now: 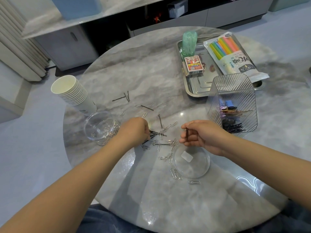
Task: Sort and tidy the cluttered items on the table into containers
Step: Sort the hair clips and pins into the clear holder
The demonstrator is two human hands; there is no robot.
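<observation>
Silver paper clips and black hairpins lie scattered in the middle of the round marble table. My left hand reaches into the pile and pinches a few black hairpins. My right hand holds a small bunch of black hairpins upright between thumb and fingers. A round clear tub at the left holds paper clips. A ribbed clear bin at the right holds hairpins and hair clips.
A clear round lid lies flat under my right hand. A stack of paper cups lies on its side at the left. A steel tray at the back right carries a card box, a green roll and a straw packet.
</observation>
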